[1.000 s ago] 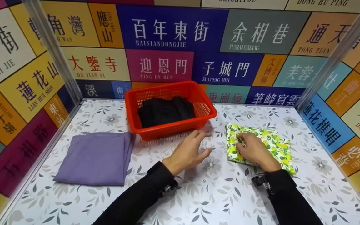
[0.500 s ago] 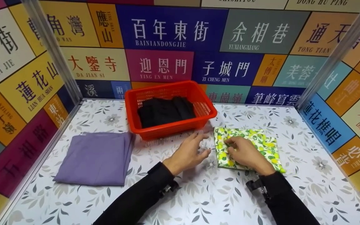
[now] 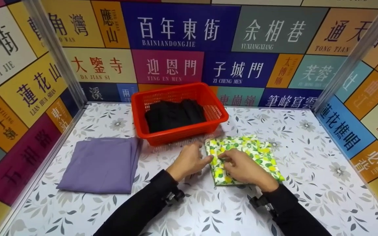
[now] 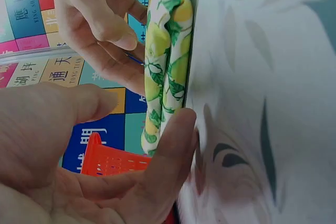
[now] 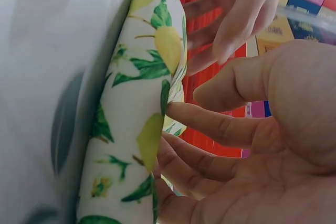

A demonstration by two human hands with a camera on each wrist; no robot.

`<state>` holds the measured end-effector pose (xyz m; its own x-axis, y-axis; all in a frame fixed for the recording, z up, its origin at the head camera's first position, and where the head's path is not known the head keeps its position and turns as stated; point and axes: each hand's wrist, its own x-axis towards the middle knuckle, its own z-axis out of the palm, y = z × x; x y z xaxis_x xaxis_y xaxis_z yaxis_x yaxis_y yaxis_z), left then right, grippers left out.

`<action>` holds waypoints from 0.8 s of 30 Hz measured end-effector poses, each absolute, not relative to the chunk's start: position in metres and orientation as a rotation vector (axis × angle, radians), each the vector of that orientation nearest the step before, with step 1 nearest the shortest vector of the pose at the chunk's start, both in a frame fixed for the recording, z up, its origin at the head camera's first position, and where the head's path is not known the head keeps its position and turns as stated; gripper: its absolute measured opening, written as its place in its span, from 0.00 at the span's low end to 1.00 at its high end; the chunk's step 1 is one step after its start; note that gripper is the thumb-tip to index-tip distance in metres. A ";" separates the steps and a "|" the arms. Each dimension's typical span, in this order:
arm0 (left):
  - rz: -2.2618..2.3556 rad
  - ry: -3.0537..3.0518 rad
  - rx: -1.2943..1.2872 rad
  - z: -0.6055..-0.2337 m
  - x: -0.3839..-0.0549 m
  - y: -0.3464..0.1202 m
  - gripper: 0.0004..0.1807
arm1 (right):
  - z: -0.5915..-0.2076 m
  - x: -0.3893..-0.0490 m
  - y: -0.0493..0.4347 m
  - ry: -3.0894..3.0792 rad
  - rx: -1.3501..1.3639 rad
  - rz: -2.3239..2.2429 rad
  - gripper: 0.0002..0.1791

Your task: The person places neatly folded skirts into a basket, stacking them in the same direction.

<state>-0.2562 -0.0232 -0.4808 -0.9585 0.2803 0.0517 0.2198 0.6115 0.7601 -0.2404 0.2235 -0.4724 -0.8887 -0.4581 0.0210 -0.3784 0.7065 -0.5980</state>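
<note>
On the lemon-print cloth (image 3: 256,153) rest fingers (image 5: 212,123) of the right hand (image 3: 244,168).

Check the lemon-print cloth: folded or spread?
Folded: the lemon-print cloth lies as a thick pad, with stacked layers along its edge in the left wrist view.

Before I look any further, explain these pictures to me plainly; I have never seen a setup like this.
No machine works here: you see a person's bare left hand and right hand. The wide picture looks down from the person's head; the two sideways close-ups come from the left and right wrists. On the leaf-print tabletop lie a folded purple cloth, a folded lemon-print cloth and a red plastic basket with black fabric inside. The right hand's fingers touch the lemon-print cloth. The left hand is at that cloth's left edge; whether it touches is hard to tell. Nothing is plainly gripped.
</note>
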 end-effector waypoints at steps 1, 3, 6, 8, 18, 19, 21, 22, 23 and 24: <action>1.276 2.761 0.407 -0.481 -0.256 -0.025 0.31 | -0.473 -0.238 0.220 2.778 -0.712 -0.924 0.23; 1.256 2.790 0.390 -0.481 -0.256 -0.027 0.25 | -0.473 -0.234 0.214 2.776 -0.776 -0.906 0.23; 1.247 2.815 0.364 -0.482 -0.256 -0.031 0.18 | -0.474 -0.227 0.207 2.768 -0.865 -0.878 0.22; 1.248 2.813 0.349 -0.483 -0.257 -0.033 0.17 | -0.474 -0.223 0.202 2.757 -0.898 -0.872 0.23; 1.261 2.760 0.283 -0.489 -0.254 -0.040 0.22 | -0.473 -0.210 0.190 2.694 -0.936 -0.825 0.24; 1.266 2.748 0.283 -0.490 -0.253 -0.040 0.20 | -0.472 -0.209 0.189 2.686 -0.934 -0.826 0.24; 1.269 2.739 0.285 -0.490 -0.252 -0.041 0.17 | -0.471 -0.208 0.188 2.679 -0.931 -0.825 0.23; 1.268 2.743 0.286 -0.490 -0.252 -0.041 0.15 | -0.471 -0.207 0.188 2.670 -0.929 -0.831 0.23; 1.260 2.750 0.286 -0.490 -0.251 -0.041 0.15 | -0.470 -0.207 0.188 2.662 -0.923 -0.837 0.23; 1.249 2.758 0.281 -0.491 -0.251 -0.041 0.15 | -0.470 -0.207 0.188 2.653 -0.918 -0.847 0.23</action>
<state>-0.2509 -0.0412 -0.4906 -0.9778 0.2089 -0.0156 0.1261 0.6465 0.7524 -0.2067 0.1879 -0.4697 -0.7842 -0.6205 -0.0093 -0.5002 0.6410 -0.5822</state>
